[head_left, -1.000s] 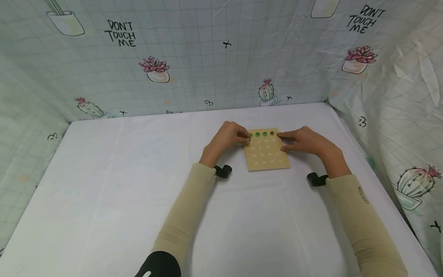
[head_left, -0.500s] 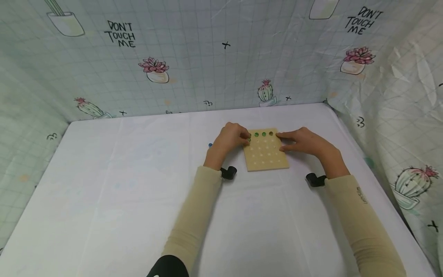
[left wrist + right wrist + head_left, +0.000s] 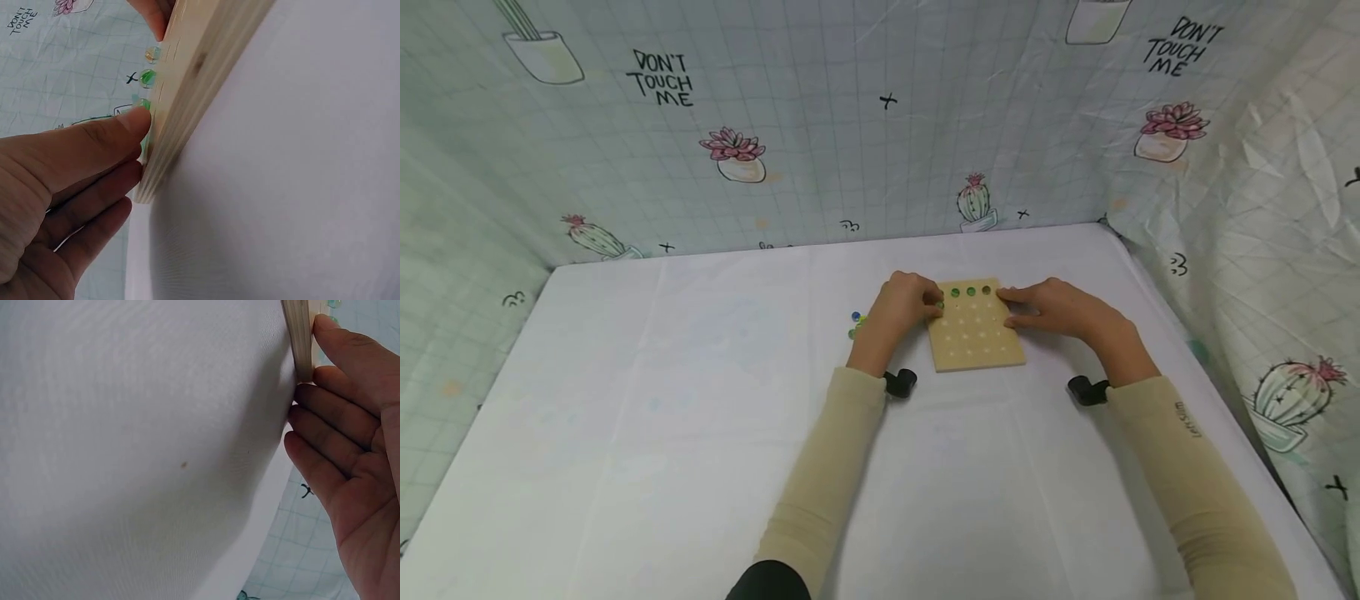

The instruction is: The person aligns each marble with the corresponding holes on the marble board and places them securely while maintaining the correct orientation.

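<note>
A square wooden board (image 3: 977,337) with rows of small dimples lies on the white table. Green glass marbles (image 3: 955,292) and an amber-brown marble (image 3: 987,290) sit along its far row. At the board's far left corner, my left hand (image 3: 895,312) pinches a green marble (image 3: 941,306) between thumb and fingers, mostly covered by them. The left wrist view shows the thumb (image 3: 134,122) right against the board's face. My right hand (image 3: 1060,308) rests its thumb and index finger on the board's right edge, the other fingers extended beside it.
Several loose blue, yellow and green marbles (image 3: 854,325) lie on the table, just left of my left wrist and partly hidden by it. A patterned cloth (image 3: 820,125) hangs behind the table and along both sides.
My left forearm and wrist have shifted right and slightly nearer, uncovering the loose marbles. The left fingertips stay at the board's corner. The right hand hardly moves.
</note>
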Available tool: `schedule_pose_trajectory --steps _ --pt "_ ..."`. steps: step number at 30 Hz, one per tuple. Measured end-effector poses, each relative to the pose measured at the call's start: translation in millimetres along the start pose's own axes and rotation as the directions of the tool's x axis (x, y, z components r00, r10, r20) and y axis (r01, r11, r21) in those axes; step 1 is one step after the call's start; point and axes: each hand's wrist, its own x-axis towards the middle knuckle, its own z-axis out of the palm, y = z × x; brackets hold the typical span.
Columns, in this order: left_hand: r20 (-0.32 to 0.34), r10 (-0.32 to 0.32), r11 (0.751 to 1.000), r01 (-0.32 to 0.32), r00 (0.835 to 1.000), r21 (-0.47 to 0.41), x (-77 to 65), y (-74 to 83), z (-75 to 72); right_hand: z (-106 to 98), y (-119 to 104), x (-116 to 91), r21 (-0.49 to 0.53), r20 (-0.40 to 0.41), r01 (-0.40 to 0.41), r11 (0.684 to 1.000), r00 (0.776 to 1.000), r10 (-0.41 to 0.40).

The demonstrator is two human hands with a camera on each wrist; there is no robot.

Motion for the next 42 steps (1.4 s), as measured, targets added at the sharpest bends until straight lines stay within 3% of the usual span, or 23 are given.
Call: schedule_pose_trajectory --steps 9,18,23,31,37,42 --pt "-0.018 -0.011 1.000 0.010 1.000 -0.011 -0.7 -0.1 2.1 -2 0 1 -0.004 0.008 0.011 1.000 1.000 -0.011" --pt "0.001 0.023 0.998 -0.023 1.000 -0.064 -5.0 -1.4 -8.0 -3 1 0 -0.004 0.008 0.000 1.000 1.000 0.000" --pt "-0.002 0.052 0.996 -0.052 0.999 -0.075 -19.9 -14.8 -30.6 -1 0 0 0.008 -0.002 0.007 1.000 1.000 -0.007" --pt "-0.012 0.079 0.997 -0.080 0.997 -0.024 -52.6 -55.2 -69.5 -1 -1 0 0.012 0.019 -0.040 0.999 0.999 0.040" --pt "0.050 0.005 1.000 -0.005 0.999 0.000 -79.2 -77.9 -80.0 -2 -2 0 0.019 0.029 -0.042 0.999 0.999 0.042" --pt "0.080 0.003 1.000 -0.002 0.997 -0.009 -94.5 -83.9 -78.8 -1 -2 0 0.013 0.018 -0.030 0.999 0.999 0.030"
